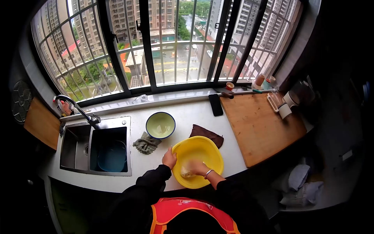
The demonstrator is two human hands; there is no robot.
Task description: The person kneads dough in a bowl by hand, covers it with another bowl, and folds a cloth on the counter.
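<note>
Red orange-trimmed apron (167, 206) nearest, left hand (169, 159) pinches the round yellow bowl (207, 151) rim, right hand (198, 168), finger pose impossible to tell, touches pale lump (187, 172).

There are 2 things here. The first 1 is a wide, round bowl (213, 152), bright yellow, with a smooth surface. It is open at the top and lies at the near edge of the counter (175, 146), just on the near side of the dark brown cloth (206, 134). The left hand (169, 158) grips its left rim. The second 1 is a pale, whitish lump (186, 172) — soft-looking, like dough, with an uneven shape. It lies inside the bowl, in the near left part, under the right hand (198, 168) — which is blurred and partly covers it.
</note>
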